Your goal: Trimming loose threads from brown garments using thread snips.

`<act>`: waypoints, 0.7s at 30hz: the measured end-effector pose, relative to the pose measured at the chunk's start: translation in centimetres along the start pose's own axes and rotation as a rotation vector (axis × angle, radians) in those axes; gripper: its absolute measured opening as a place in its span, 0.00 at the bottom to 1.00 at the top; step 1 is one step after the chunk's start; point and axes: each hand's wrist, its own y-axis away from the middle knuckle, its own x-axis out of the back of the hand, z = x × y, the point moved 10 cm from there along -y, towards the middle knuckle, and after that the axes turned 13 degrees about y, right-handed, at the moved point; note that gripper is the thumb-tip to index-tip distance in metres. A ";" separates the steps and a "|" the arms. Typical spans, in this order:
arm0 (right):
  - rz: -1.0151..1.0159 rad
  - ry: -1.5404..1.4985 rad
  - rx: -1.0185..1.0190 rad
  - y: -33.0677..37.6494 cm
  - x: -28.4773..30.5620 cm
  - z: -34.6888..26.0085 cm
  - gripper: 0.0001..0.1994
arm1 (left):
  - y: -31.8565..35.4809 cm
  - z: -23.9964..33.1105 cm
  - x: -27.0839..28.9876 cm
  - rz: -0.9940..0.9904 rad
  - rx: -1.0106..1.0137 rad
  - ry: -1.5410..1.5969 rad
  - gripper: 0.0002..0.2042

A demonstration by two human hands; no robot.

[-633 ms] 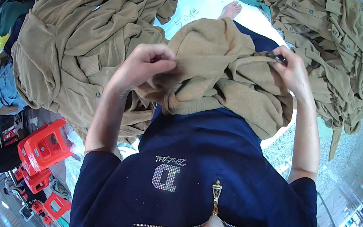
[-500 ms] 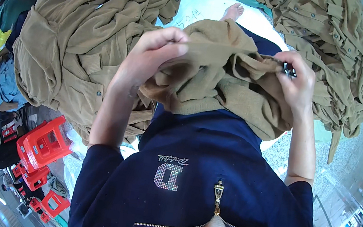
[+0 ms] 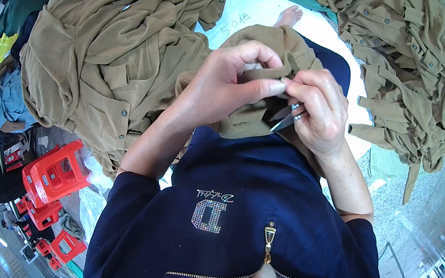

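Observation:
A brown knit garment (image 3: 243, 124) lies bunched over my lap. My left hand (image 3: 231, 82) is closed on it, thumb and forefinger gripping a fold near the middle. Right beside it, my right hand (image 3: 321, 111) pinches the same spot, fingertips meeting the left thumb tip. A pair of small thread snips (image 3: 281, 125) sits in the right hand's curled fingers, blades pointing down and left over the cloth. Whether a thread is between the fingertips is too small to tell.
A big heap of brown cardigans (image 3: 89, 60) rises on my left. Another pile of buttoned brown garments (image 3: 414, 70) lies at the far right. White sheeting (image 3: 235, 4) is spread beyond my lap, under a bare foot (image 3: 289, 16). Red plastic stools (image 3: 57, 171) stand at the lower left.
My hands were apart, stretching the garment between them; they have now come together at its middle. The snips have swung into clearer view below the right fingers.

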 end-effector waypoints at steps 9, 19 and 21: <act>-0.066 -0.550 -0.459 0.9 -3.4 3.5 0.15 | 1.0 3.1 -1.9 -0.188 -0.385 -0.455 0.12; -0.144 -0.278 -0.336 1.1 -3.7 2.7 0.11 | -0.2 -0.5 0.6 -0.066 -0.062 -0.290 0.12; -0.121 -0.267 -0.263 1.2 -3.3 2.3 0.11 | -0.5 -0.7 0.6 -0.118 -0.077 -0.267 0.12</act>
